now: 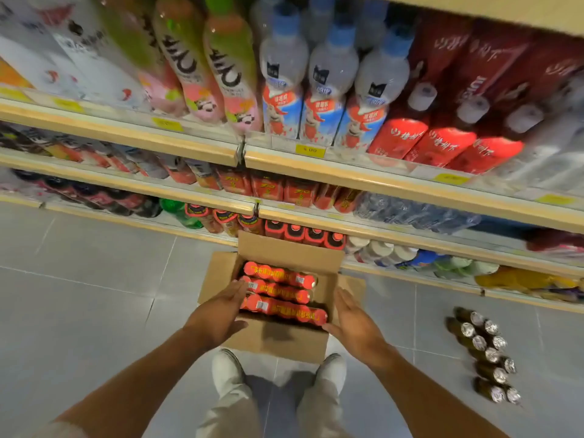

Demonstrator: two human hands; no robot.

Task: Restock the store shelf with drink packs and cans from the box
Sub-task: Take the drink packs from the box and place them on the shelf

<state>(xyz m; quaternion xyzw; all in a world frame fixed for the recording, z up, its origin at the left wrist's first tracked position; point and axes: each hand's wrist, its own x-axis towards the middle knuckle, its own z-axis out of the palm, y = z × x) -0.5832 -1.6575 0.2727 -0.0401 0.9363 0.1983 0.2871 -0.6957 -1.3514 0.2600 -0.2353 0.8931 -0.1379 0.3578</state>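
An open cardboard box (pixel 278 339) stands on the floor in front of my feet, below the shelves. Inside lie three red shrink-wrapped drink packs (pixel 284 292) side by side. My left hand (pixel 218 314) is flat with fingers extended at the left end of the packs, over the box's left rim. My right hand (pixel 354 324) is open at the right end, its thumb near the nearest pack. Neither hand closes on anything. The shelf (pixel 347 175) rises behind the box, with matching red packs (pixel 268 184) on a middle tier.
Several brown bottles with silver caps (pixel 486 352) lie in a row on the grey tile floor to the right. Upper tiers hold tall juice bottles (pixel 230 74), white bottles (pixel 328 99) and red cartons (pixel 442 143). My white shoes (pixel 227 371) stand just behind the box.
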